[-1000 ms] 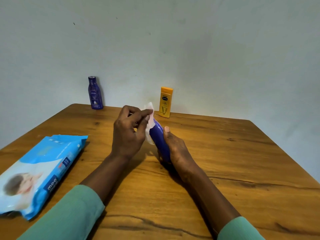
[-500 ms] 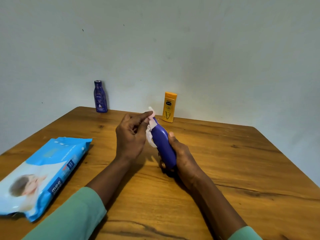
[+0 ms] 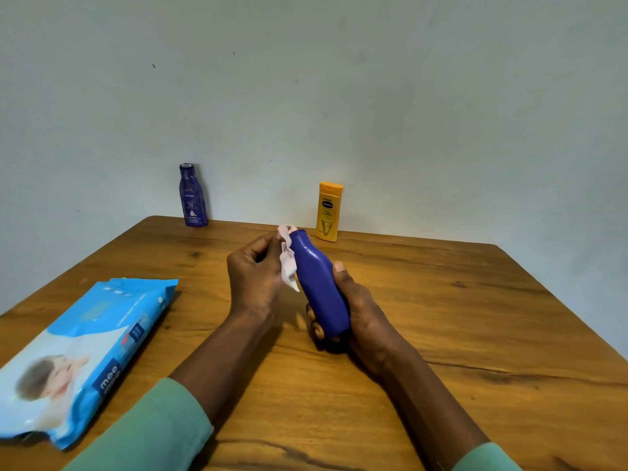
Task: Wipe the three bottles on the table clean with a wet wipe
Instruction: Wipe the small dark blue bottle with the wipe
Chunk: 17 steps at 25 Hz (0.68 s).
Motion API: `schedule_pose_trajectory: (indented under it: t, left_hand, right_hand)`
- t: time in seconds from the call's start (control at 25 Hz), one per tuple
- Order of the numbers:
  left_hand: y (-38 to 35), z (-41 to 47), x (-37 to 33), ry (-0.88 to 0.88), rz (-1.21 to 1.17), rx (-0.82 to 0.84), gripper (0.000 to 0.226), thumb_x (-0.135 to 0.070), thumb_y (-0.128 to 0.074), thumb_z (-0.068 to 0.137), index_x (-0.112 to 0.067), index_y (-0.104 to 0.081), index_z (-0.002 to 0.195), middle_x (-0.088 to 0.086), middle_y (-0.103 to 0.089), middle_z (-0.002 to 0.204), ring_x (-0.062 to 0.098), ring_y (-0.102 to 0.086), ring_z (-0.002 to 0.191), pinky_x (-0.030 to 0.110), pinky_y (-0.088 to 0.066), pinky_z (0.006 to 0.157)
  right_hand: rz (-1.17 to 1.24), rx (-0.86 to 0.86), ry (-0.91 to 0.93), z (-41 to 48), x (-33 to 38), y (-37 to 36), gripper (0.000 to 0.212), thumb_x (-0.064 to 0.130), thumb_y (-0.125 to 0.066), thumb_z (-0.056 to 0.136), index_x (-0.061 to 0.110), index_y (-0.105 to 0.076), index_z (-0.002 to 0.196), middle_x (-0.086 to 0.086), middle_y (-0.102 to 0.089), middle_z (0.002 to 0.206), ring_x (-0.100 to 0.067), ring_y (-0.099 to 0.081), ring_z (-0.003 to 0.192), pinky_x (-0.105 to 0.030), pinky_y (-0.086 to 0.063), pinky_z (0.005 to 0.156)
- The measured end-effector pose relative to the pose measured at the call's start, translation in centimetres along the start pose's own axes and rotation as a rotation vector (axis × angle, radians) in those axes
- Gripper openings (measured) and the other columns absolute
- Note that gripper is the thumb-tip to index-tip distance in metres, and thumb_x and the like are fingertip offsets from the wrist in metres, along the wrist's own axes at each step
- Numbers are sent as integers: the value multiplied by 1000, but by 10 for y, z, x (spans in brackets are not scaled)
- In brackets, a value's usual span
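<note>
Now right hand [image 3: 360,311] grips the blue bottle [image 3: 319,283]; left hand [image 3: 253,273] pinches the wet wipe [image 3: 288,265] against it.

The blue bottle [image 3: 317,287] has its cap end covered by the wet wipe [image 3: 288,268]. Its base and far side are covered by the right hand [image 3: 365,312], of which only fingertips [image 3: 318,330] emerge. Left of the bottle, the wipes pack [image 3: 85,351] is cut by the frame edge. Behind the bottle, small print on the yellow bottle [image 3: 328,212] is illegible.
</note>
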<state>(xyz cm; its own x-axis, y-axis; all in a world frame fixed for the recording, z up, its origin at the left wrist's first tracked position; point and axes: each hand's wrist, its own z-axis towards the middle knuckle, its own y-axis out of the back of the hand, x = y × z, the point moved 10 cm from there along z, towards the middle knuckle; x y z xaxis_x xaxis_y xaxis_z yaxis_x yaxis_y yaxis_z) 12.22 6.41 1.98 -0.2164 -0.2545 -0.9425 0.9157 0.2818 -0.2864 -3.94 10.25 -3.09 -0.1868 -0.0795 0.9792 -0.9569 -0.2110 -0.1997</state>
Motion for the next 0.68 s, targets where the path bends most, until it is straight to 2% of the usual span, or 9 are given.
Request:
schedule_pose_trajectory:
  t: [0.08, 0.16, 0.28, 0.36, 0.48, 0.56, 0.68]
  left_hand:
    - [-4, -6, 2, -12, 5, 36, 18, -12, -67, 98, -25, -77, 106, -13, -79, 88, 5, -76, 86, 20, -60, 67]
    - [-18, -24, 12, -28, 74, 147, 16, -15, -68, 98, -27, -78, 99, -11, -81, 89, 8, -77, 88, 21, -61, 69]
    - [-36, -46, 16, -120, 191, 295, 12, -18, -75, 93, -23, -82, 102, -9, -81, 96, 6, -77, 93, 25, -62, 78]
    - [-43, -53, 15, -201, 288, 348, 19, -18, -79, 89, -19, -82, 108, -9, -79, 98, 3, -75, 92, 25, -61, 79]
    - [-47, -62, 7, -313, 384, 368, 23, -18, -83, 86, -20, -82, 108, -10, -75, 94, 5, -73, 89, 26, -62, 76]
    - [-46, -55, 1, -301, 268, 335, 22, -15, -83, 85, -18, -82, 106, -6, -77, 98, 10, -75, 92, 32, -64, 79]
    - [-32, -18, -6, -223, 117, 186, 25, -14, -81, 87, -15, -80, 112, 3, -77, 108, 19, -75, 100, 41, -63, 86]
  right_hand:
    - [-7, -20, -1, 1, 0, 1, 70, 73, -41, 98, 13, -67, 123, -14, -71, 88, -22, -64, 67, -34, -54, 62]
    - [19, -85, 22, 1, 0, 8, 67, 72, -38, 99, 17, -70, 120, -13, -74, 91, -23, -68, 68, -36, -56, 64]
    - [277, -200, 39, 2, -1, 23, 61, 65, -38, 103, 19, -76, 117, -13, -80, 104, -26, -77, 89, -45, -61, 81]
    - [449, -286, 30, 1, -4, 34, 62, 64, -40, 103, 14, -76, 111, -17, -79, 105, -29, -76, 92, -49, -59, 85]
    - [549, -313, 27, 0, -4, 38, 59, 63, -47, 101, 12, -71, 115, -19, -80, 103, -29, -79, 87, -49, -63, 80]
    - [479, -223, 0, 0, -1, 29, 55, 60, -50, 101, 14, -71, 122, -16, -80, 104, -27, -78, 85, -43, -63, 76]
    - [367, -68, -119, -2, -8, 8, 57, 60, -53, 101, 12, -65, 130, -16, -73, 90, -23, -68, 66, -31, -54, 51]
